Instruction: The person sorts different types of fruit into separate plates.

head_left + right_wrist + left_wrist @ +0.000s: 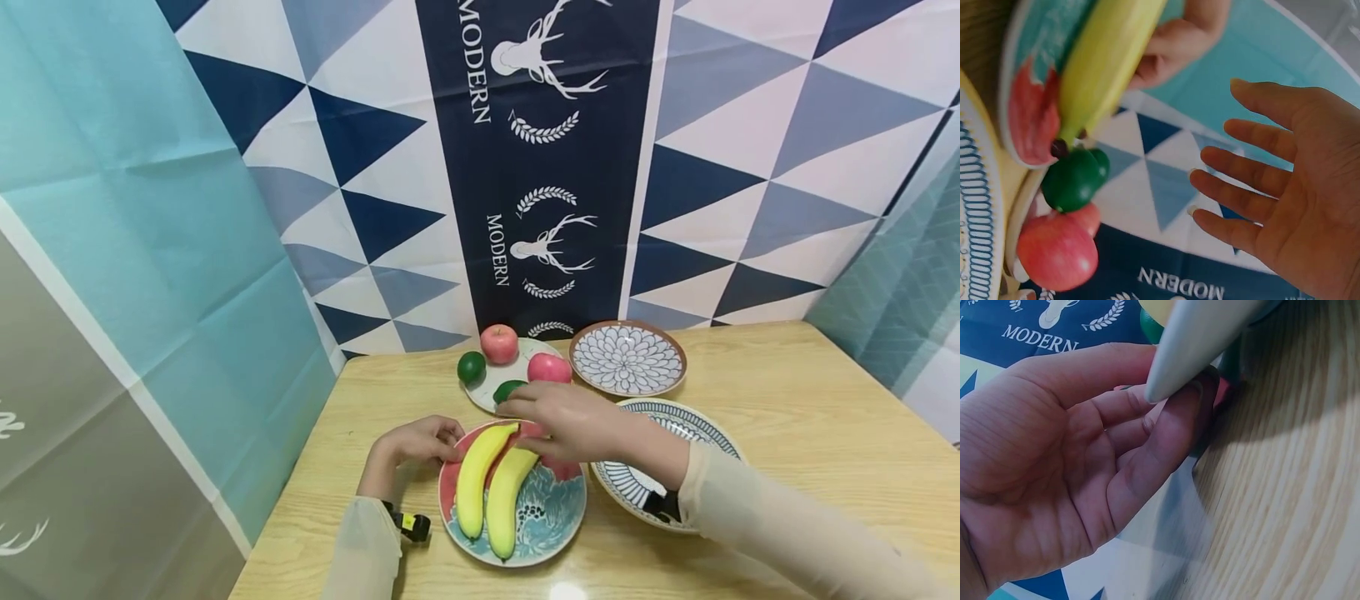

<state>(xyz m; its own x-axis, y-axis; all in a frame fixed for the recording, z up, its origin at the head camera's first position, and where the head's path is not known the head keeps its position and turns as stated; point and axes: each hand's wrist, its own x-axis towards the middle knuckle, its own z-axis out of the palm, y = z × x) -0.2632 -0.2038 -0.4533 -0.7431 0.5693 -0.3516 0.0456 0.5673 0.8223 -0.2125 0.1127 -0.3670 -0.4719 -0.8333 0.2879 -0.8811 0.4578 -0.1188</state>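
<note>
Two yellow bananas [480, 479] lie side by side on a red and teal plate [558, 525] at the front of the table. My left hand [420, 442] pinches this plate's left rim; in the left wrist view its thumb and fingers [1166, 425] meet at the pale plate edge [1200, 347]. Over the plate's far right side is my right hand [566, 417], holding nothing. The right wrist view has its palm [1316, 206] and spread, nearly straight fingers apart from the banana [1107, 62].
Behind stands a pale plate [480, 400] with red apples [499, 343] and dark green fruits [472, 367]. A brown-rimmed flower-pattern plate [628, 358] is at the back right. A blue-patterned plate [720, 437] sits under my right forearm. Patterned cloth [375, 167] hangs behind the table.
</note>
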